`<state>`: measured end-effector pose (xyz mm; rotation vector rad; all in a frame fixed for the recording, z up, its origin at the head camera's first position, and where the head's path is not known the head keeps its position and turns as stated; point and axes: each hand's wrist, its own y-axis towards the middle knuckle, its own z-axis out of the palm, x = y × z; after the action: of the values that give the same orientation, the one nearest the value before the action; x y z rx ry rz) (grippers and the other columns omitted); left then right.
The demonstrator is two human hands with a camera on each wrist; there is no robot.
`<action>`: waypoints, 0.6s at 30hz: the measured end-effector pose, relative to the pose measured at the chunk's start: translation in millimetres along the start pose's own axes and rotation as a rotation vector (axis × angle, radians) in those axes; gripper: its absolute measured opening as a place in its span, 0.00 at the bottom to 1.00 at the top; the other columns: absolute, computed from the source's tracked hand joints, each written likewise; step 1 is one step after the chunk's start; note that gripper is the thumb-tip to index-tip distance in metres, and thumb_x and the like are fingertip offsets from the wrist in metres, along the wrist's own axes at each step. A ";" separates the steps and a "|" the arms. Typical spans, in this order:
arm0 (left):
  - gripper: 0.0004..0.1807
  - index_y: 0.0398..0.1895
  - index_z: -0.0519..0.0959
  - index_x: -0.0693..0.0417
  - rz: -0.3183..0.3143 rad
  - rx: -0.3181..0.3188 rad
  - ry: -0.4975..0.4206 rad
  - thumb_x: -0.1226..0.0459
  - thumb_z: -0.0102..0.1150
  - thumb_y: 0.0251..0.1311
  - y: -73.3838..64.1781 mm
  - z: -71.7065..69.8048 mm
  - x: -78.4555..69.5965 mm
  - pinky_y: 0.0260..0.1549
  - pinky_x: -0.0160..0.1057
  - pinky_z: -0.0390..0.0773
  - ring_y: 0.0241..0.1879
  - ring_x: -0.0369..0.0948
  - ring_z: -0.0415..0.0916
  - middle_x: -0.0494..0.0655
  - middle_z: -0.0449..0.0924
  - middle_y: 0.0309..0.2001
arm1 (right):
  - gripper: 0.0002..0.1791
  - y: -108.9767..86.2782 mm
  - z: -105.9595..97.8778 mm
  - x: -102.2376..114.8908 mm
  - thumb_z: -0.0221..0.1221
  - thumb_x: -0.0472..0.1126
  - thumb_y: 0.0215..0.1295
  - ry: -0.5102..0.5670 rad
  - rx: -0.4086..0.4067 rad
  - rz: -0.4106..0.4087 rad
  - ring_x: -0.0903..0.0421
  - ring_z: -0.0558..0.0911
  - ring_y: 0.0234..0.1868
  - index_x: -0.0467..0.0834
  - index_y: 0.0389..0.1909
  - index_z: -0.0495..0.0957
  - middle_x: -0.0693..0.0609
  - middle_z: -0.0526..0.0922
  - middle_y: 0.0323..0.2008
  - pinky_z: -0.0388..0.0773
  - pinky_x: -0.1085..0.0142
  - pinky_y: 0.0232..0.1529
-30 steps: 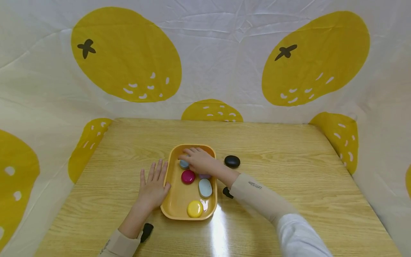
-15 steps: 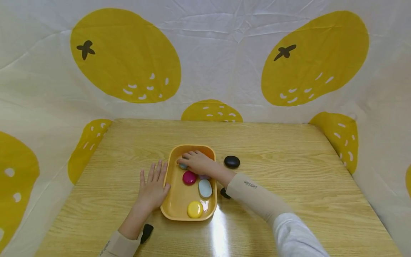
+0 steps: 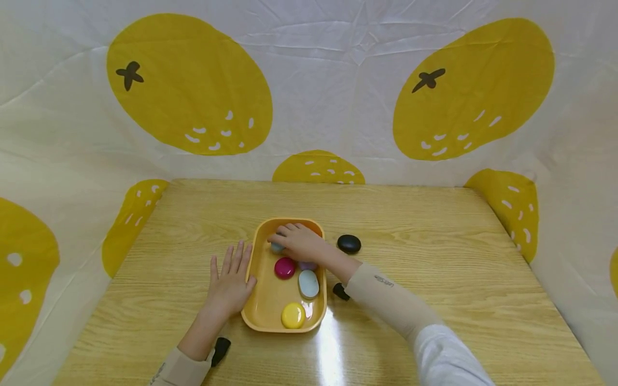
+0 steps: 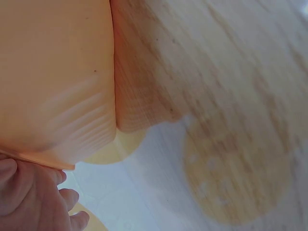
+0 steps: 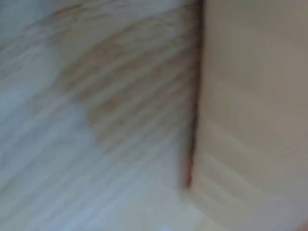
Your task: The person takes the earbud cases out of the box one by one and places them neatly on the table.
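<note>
An orange tray lies on the table with smooth, pebble-like stones in it. My left hand, fingers straight and spread, rests against the tray's left side; the left wrist view shows it at the rim. My right hand reaches into the tray's far end and holds a blue-grey stone under its fingers, which partly hide it. Nearby lie a magenta stone, a purple stone half covered by the hand, a pale blue oval stone and a yellow stone.
A black stone lies on the wooden table right of the tray. Dark wrist-camera parts show beside the right wrist. A white cloth with yellow fruit prints hangs around the table. The right wrist view is blurred, showing the tray's outer wall.
My right hand shifts slightly left and back within the tray, the blue-grey stone moving with it. The magenta stone has slid a little right and nearer. My left hand stays still.
</note>
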<state>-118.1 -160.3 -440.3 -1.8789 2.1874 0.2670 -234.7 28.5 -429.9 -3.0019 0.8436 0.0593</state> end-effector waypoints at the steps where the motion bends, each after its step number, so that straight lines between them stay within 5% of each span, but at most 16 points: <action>1: 0.34 0.71 0.46 0.57 0.001 0.000 0.000 0.58 0.42 0.64 0.1 0.1 0.0 0.62 0.62 0.28 0.69 0.56 0.35 0.56 0.39 0.72 | 0.22 -2.8 -2.5 -1.3 0.52 0.47 0.65 0.015 -0.016 0.005 0.54 0.70 0.56 0.53 0.61 0.66 0.52 0.70 0.56 0.68 0.59 0.57; 11: 0.34 0.71 0.46 0.57 -0.004 -0.003 -0.006 0.59 0.42 0.64 -0.4 0.3 0.0 0.62 0.62 0.29 0.69 0.56 0.35 0.56 0.40 0.72 | 0.22 -44.6 -33.6 -17.4 0.55 0.39 0.63 0.163 -0.163 0.056 0.48 0.70 0.54 0.46 0.58 0.68 0.47 0.71 0.52 0.64 0.53 0.58; 18: 0.34 0.71 0.46 0.57 -0.003 -0.005 -0.003 0.59 0.42 0.64 -0.5 -0.5 -0.9 0.62 0.62 0.31 0.69 0.56 0.35 0.56 0.40 0.72 | 0.23 -77.1 -40.8 -33.0 0.59 0.38 0.59 0.196 -0.229 0.189 0.44 0.70 0.53 0.45 0.56 0.70 0.43 0.72 0.52 0.63 0.49 0.57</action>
<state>-117.4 -159.7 -439.6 -1.8834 2.1834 0.2751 -221.4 110.2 -386.8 -3.1661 1.2178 -0.1478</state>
